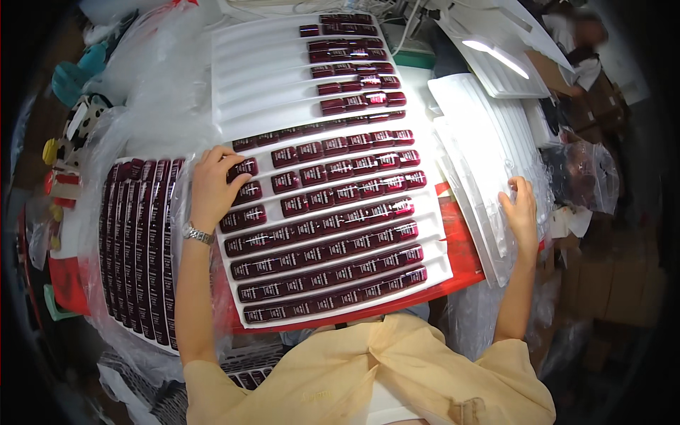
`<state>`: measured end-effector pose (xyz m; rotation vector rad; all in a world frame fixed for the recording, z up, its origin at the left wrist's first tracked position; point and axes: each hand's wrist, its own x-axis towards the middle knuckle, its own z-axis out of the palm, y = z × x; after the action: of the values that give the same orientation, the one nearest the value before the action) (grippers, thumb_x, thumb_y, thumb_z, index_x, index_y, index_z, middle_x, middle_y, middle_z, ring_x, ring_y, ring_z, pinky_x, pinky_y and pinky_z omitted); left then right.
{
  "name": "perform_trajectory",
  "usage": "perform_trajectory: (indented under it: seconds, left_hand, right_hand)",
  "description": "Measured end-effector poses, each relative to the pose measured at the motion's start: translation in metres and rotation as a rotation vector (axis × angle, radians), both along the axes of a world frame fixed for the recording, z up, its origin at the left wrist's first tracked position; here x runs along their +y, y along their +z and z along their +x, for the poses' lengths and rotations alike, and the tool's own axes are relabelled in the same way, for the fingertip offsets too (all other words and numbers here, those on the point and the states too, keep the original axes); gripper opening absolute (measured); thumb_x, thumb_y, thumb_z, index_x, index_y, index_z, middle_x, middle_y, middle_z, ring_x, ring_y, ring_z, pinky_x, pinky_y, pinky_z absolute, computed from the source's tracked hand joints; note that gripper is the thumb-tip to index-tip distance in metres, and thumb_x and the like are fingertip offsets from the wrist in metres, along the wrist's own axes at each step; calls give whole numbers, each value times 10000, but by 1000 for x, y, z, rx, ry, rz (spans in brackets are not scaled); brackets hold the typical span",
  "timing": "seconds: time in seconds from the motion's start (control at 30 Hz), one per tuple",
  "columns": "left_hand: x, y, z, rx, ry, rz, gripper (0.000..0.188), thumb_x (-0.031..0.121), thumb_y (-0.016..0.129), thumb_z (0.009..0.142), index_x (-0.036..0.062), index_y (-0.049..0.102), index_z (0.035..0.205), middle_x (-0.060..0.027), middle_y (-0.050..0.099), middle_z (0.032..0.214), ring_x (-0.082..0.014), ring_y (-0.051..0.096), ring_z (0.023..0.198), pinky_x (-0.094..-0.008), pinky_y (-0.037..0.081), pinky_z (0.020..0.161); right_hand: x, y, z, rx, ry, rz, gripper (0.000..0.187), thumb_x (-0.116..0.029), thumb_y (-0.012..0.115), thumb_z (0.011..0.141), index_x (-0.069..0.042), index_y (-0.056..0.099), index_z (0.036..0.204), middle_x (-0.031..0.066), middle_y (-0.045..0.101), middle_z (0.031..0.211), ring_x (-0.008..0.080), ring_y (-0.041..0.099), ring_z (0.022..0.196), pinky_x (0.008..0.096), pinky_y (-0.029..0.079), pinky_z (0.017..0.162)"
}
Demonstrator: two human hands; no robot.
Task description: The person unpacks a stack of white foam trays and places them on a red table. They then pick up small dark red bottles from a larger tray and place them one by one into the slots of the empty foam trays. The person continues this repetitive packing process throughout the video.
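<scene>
My left hand [215, 185] is at the left edge of a white ridged tray [262, 74]. Its thumb and fingers close on a small dark red glossy block [244, 168] with pale print, at the left end of a row. More such blocks [326, 225] lie in rows in the tray; gaps show in several rows, and the far rows are filled only toward the right. Over a stack of white ridged trays [482, 127] at the right, my right hand [520, 209] hovers or rests, thumb and fingers apart and bent, with nothing visible in it.
At the left, another filled tray [142, 255] lies in clear plastic wrapping [152, 92]. A red table cover [457, 248] shows between the trays. A bright lamp [496, 58] hangs at the upper right. Cardboard boxes [609, 283] and a clear bag [584, 177] stand farther right.
</scene>
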<state>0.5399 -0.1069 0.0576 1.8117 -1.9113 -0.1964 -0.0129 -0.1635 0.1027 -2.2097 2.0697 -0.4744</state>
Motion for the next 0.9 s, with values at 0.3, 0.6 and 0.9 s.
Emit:
perform_trajectory:
  seconds: [0.3,0.6,0.9]
  left_hand:
    - [23,14,-67,721,-22,-62,324,48,778,732,54,655,1032,-37,635,949,-115,603,750,-248,499,683]
    - [57,35,-91,420,-208,-137,329,75,757,740,0,626,1032,-119,608,999,-285,631,852,-339,520,723]
    - [45,0,-69,1073,-46,144,338,-50,686,797,25,612,1118,-38,606,1040,-127,622,929,-242,524,797]
  right_hand:
    - [-34,16,90,-1050,155,16,204,-245,609,928,-54,674,899,-35,538,694,22,408,535,186,306,475]
    - [24,40,303,-41,914,310,541,-533,535,899,-11,531,1041,127,592,852,258,620,672,367,438,537]
    - [9,39,260,-474,770,160,635,-318,742,802,-45,457,1299,202,557,1118,359,568,1032,461,457,884]
